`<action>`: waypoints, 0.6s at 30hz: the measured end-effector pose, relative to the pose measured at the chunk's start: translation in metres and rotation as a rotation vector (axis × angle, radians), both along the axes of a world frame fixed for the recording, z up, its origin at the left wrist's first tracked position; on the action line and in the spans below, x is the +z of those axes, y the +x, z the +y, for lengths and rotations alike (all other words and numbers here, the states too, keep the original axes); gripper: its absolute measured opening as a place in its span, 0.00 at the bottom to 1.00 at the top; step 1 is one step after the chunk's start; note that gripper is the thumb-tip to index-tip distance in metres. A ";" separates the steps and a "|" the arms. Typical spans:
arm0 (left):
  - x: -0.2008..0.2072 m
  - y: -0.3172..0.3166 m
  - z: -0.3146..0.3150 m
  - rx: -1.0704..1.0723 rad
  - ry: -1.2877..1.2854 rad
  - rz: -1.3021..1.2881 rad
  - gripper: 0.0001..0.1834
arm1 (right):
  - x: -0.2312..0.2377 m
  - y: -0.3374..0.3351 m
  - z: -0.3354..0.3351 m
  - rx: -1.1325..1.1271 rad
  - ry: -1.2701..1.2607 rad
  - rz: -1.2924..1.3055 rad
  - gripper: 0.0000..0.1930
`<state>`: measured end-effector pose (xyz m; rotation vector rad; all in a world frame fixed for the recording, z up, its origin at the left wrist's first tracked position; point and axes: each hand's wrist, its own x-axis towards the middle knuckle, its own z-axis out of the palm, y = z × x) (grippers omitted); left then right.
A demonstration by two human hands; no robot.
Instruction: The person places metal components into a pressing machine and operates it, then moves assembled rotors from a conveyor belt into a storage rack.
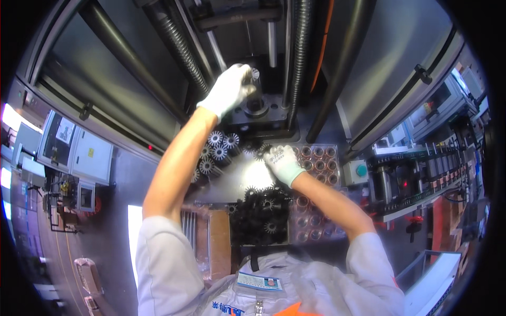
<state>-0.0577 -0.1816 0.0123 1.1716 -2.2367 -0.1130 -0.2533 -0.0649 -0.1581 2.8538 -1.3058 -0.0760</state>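
Observation:
My left hand (232, 90), in a white glove, is closed round the upper part of a slotted metal rotor core (255, 74). The core stands upright over the round seat (256, 108) of a press fixture; my fingers partly hide it. My right hand (282, 161), gloved too, is lower and to the right over the bright metal table (232, 179). Its fingers curl at a dark toothed piece (262, 151), whose shape is partly covered. Left of that, several slotted rotor cores (219, 151) stand grouped on end. A heap of black toothed parts (263, 210) lies nearer my body.
Clear trays with copper-coloured rings (319, 165) sit right of my right hand. Beside them is a box with a green button (361, 170). Press columns (272, 45) and ribbed hoses (300, 58) rise around the fixture. A cardboard box (219, 237) is near my left side.

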 end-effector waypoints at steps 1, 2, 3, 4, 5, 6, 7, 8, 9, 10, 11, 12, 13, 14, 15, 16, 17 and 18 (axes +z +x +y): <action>0.002 -0.004 -0.007 0.014 0.067 -0.016 0.18 | -0.004 -0.005 0.001 0.008 0.008 -0.003 0.11; -0.004 -0.013 -0.006 0.033 0.005 -0.072 0.17 | -0.009 -0.012 0.002 0.008 -0.006 -0.121 0.11; -0.016 -0.024 -0.007 0.090 0.089 -0.168 0.16 | -0.015 -0.017 0.005 -0.001 -0.015 -0.239 0.11; -0.039 -0.022 -0.005 0.117 0.107 -0.159 0.17 | -0.011 -0.019 0.008 -0.003 0.068 -0.272 0.12; -0.064 -0.017 -0.003 0.146 0.119 -0.151 0.17 | -0.006 -0.020 0.010 0.013 0.075 -0.278 0.12; -0.078 -0.017 0.000 0.257 0.184 -0.131 0.19 | -0.003 -0.021 0.011 0.026 0.149 -0.314 0.13; -0.078 -0.017 0.004 0.259 0.207 -0.140 0.19 | -0.005 -0.022 0.020 0.031 0.240 -0.350 0.13; -0.076 -0.013 0.003 0.266 0.172 -0.155 0.20 | -0.009 -0.027 0.018 0.074 0.178 -0.498 0.12; -0.072 -0.006 0.010 0.289 0.144 -0.168 0.21 | -0.007 -0.034 0.021 0.078 0.191 -0.605 0.10; -0.069 -0.007 0.015 0.288 0.054 -0.231 0.22 | -0.005 -0.040 0.020 0.120 0.205 -0.650 0.10; -0.068 -0.007 0.023 0.293 -0.032 -0.300 0.23 | 0.005 -0.046 0.021 0.140 0.297 -0.734 0.10; -0.062 -0.008 0.039 0.257 -0.069 -0.231 0.23 | 0.020 -0.053 0.023 0.147 0.379 -0.787 0.11; -0.051 -0.005 0.060 0.224 -0.112 -0.162 0.23 | 0.034 -0.058 0.027 0.108 0.430 -0.821 0.12; -0.040 0.003 0.087 0.203 -0.106 -0.113 0.21 | 0.037 -0.066 0.029 0.089 0.443 -0.828 0.13; -0.034 0.027 0.119 0.223 -0.122 -0.107 0.18 | 0.041 -0.064 0.031 0.055 0.476 -0.835 0.13; -0.027 0.046 0.152 0.266 -0.022 -0.098 0.13 | 0.041 -0.066 0.031 0.035 0.483 -0.851 0.12; -0.029 0.074 0.188 0.390 0.160 -0.106 0.11 | 0.037 -0.061 0.031 0.026 0.495 -0.871 0.11; -0.045 0.101 0.221 0.575 0.380 -0.155 0.12 | 0.035 -0.058 0.030 0.026 0.508 -0.888 0.12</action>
